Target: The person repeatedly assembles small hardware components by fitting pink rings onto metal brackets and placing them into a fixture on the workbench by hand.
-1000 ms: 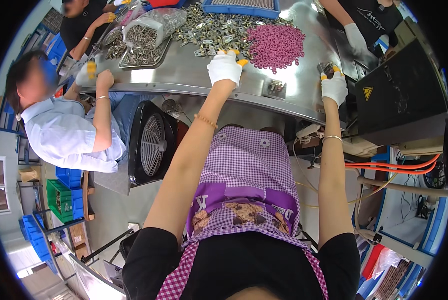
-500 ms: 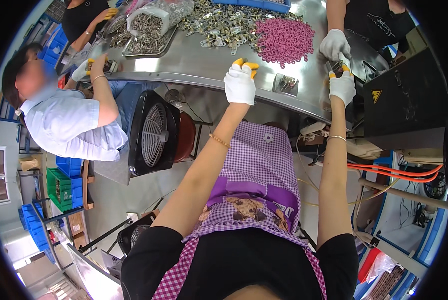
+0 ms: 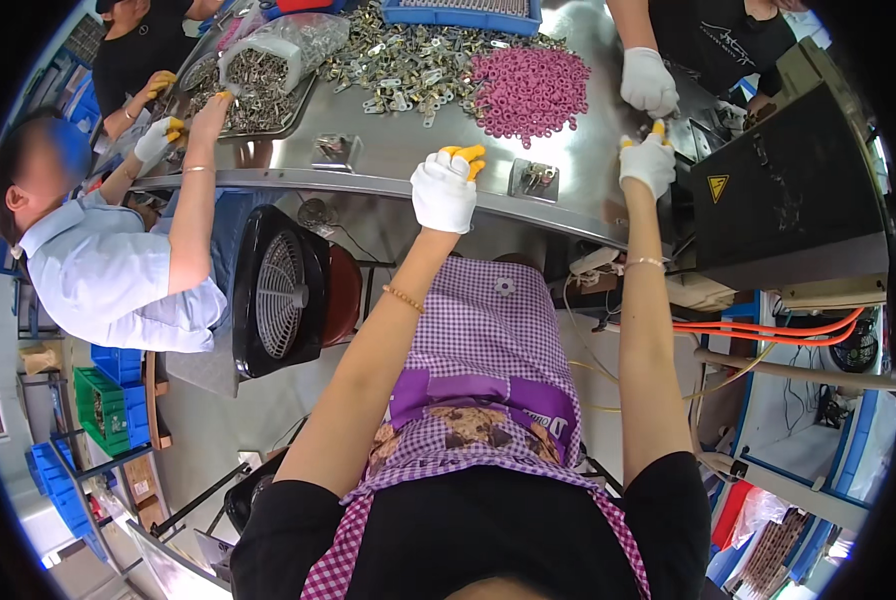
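Observation:
My left hand (image 3: 445, 190), in a white glove with yellow fingertips, hovers at the metal table's (image 3: 388, 158) front edge. Its fingers are curled together; whatever they may hold is hidden. Just right of it, a small square metal fixture (image 3: 535, 180) with parts on top lies on the table. Farther right, my right hand (image 3: 649, 165) is stretched out in a matching glove, thumb and forefinger apart, with nothing visible between them. Close beyond its fingertips is a co-worker's white-gloved hand (image 3: 650, 83), closed.
Pink rings (image 3: 531, 92) lie piled beside many metal clips (image 3: 403, 70), with a blue tray (image 3: 463, 14) behind. Another fixture (image 3: 337, 152) rests left, near a seated co-worker (image 3: 118, 250). A tray of metal parts (image 3: 258, 95) sits beyond. At right stands a dark machine box (image 3: 788, 190).
The dark block that was at my right fingertips is no longer seen there, and those fingers have spread. A fixture now lies on the table near the seated co-worker. The whole view has shifted.

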`<state>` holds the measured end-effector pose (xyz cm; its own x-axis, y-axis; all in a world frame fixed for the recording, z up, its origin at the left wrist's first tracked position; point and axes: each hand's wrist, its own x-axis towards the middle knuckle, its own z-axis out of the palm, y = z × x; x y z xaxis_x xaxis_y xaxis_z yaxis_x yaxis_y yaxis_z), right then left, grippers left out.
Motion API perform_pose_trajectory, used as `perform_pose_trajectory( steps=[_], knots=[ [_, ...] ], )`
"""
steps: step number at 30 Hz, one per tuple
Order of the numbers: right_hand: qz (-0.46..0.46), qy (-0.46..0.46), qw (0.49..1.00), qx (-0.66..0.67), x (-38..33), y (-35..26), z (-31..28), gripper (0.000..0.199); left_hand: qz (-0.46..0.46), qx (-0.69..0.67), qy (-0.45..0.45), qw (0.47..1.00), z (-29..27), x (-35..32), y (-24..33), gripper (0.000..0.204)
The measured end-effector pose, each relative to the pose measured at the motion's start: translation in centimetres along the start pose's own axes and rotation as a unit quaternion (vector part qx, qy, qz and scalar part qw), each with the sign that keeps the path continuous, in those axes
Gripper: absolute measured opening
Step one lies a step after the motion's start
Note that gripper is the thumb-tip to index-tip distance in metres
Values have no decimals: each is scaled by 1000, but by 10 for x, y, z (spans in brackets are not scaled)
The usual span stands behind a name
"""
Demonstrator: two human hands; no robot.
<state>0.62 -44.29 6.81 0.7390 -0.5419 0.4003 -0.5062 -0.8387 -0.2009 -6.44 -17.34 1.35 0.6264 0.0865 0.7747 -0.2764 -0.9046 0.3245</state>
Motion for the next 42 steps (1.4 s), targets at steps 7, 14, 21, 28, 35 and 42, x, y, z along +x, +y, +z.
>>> perform_pose_trajectory(
  steps=[7,14,21,28,35,42],
  knots=[
    [-122,-151,963,187,-22,-34,14,31,-11,38,-20,999,9,-6,-6,20],
    [-138,-169,968,128,-17,-33,9,28,-13,3,-35,999,9,-1,4,19],
    [-240,-134,910,311,-85,-16,-25,25,-30,-15,-66,997,4,-2,-5,18],
    [-189,-314,808,461,-81,-13,-40,25,-254,-182,-175,934,-12,18,11,24],
    [-238,-353,808,408,-74,-12,-36,25,-284,-358,-233,858,-7,35,41,26],
    [-319,-217,843,375,-84,-7,-30,30,-137,-122,-361,914,-15,49,65,24]
  ],
)
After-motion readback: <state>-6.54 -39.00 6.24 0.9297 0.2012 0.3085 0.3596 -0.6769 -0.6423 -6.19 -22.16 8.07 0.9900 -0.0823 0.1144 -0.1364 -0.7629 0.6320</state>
